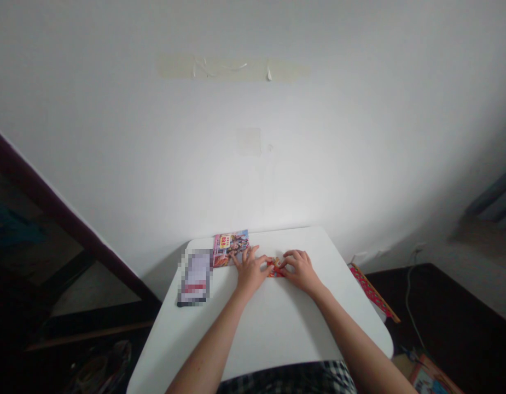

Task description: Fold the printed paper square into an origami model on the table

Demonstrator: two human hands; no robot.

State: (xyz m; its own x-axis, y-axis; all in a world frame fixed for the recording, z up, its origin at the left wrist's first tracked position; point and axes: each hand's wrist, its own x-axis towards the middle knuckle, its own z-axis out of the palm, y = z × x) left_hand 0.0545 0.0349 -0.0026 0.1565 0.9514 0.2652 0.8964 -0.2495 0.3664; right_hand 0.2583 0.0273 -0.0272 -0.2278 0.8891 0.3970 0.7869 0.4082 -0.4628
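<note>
A small red-and-yellow printed paper (277,271) lies on the white table (273,334), between my two hands. At its left edge, my left hand (251,269) pinches it with thumb and index finger, the other fingers spread out. Those spread fingers reach over the lower right part of a colourful printed booklet (225,255) with a yellow label. My right hand (300,269) has its fingers curled and closed on the right side of the red paper. The hands cover parts of the paper, so its full shape is hidden.
On the table's left side lies a phone-like device (197,273), blurred by pixels. A white wall (253,186) stands right behind the table. A dark-framed opening (64,219) is to the left. A cable (408,295) runs down to the floor at the right.
</note>
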